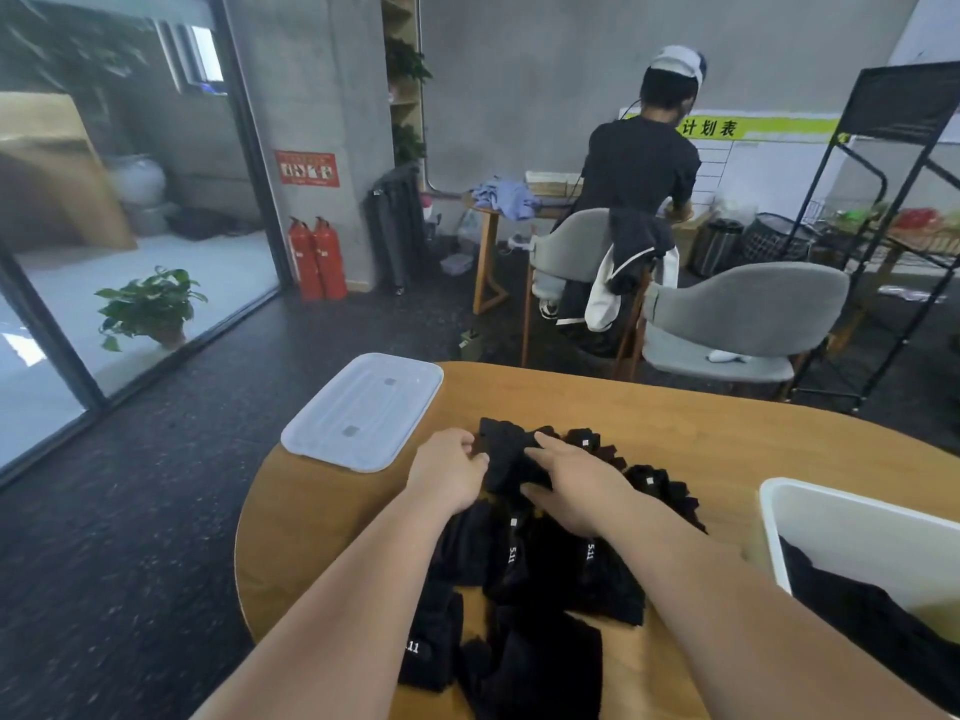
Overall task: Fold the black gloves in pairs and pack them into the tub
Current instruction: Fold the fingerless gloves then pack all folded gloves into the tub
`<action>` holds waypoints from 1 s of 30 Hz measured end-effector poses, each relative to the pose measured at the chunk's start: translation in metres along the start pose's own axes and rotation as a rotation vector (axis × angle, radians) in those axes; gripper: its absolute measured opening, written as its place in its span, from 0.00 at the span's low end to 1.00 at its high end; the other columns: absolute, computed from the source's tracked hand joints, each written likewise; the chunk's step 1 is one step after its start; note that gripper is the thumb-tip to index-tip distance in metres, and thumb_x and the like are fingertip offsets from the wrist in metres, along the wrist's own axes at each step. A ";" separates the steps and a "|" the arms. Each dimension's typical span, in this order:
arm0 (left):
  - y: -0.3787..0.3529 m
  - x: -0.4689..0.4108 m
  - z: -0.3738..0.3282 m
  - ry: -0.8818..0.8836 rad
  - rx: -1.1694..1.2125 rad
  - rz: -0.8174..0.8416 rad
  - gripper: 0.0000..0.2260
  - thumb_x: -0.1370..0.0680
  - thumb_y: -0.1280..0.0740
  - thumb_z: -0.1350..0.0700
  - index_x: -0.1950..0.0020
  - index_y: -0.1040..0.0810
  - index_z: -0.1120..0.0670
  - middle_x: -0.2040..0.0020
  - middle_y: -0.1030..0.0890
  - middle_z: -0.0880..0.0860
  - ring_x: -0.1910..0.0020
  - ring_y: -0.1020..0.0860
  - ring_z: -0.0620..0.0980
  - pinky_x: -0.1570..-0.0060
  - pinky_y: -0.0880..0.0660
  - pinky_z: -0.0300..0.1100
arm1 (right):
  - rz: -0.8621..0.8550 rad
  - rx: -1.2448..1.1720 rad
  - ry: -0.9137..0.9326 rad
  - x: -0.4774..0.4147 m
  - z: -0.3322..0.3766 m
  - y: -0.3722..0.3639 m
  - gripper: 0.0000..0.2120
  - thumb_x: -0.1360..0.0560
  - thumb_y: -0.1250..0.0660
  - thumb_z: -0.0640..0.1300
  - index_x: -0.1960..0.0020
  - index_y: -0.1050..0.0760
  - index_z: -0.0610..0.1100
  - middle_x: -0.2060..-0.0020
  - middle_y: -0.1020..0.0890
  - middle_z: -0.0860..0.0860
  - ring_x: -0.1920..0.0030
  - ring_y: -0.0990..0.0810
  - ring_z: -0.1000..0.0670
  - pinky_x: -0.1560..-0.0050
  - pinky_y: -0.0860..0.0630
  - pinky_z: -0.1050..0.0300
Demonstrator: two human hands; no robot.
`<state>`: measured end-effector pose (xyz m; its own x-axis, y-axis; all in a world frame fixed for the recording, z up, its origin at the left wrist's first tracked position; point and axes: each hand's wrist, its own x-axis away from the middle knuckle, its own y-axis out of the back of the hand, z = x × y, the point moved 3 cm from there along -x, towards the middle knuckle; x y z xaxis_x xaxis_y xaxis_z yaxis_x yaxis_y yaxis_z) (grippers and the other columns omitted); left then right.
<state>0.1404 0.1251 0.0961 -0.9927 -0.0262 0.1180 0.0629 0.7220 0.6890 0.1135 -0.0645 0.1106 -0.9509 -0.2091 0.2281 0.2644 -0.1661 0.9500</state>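
Loose gloves [524,662]: black heap on the table [727,439], nearest the wearer, not yet paired.
Pair in hand [511,459]: lies beyond the heap, between both hands.
Left hand [449,472]: curled, pinching the pair's left edge.
Right hand [576,480]: spread flat, pressing it down.
Tub [852,522]: white, at right, dark gloves already inside.
Lid [363,410]: set apart, left.
Advice: line up cuffs and edges first, crease firmly, probably then carry it right.
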 end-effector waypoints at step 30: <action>-0.051 -0.066 -0.022 0.325 0.085 0.124 0.29 0.23 0.22 0.44 0.31 0.25 0.61 0.42 0.18 0.57 0.51 0.21 0.55 0.58 0.25 0.46 | 0.011 -0.097 0.030 -0.023 -0.031 -0.030 0.30 0.15 0.46 0.47 0.15 0.46 0.51 0.15 0.51 0.57 0.16 0.51 0.54 0.17 0.59 0.46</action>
<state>0.2047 0.0746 0.0694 -0.8924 -0.1431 0.4280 0.1588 0.7881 0.5947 0.1320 -0.0845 0.0703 -0.9430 -0.2396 0.2309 0.2908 -0.2558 0.9219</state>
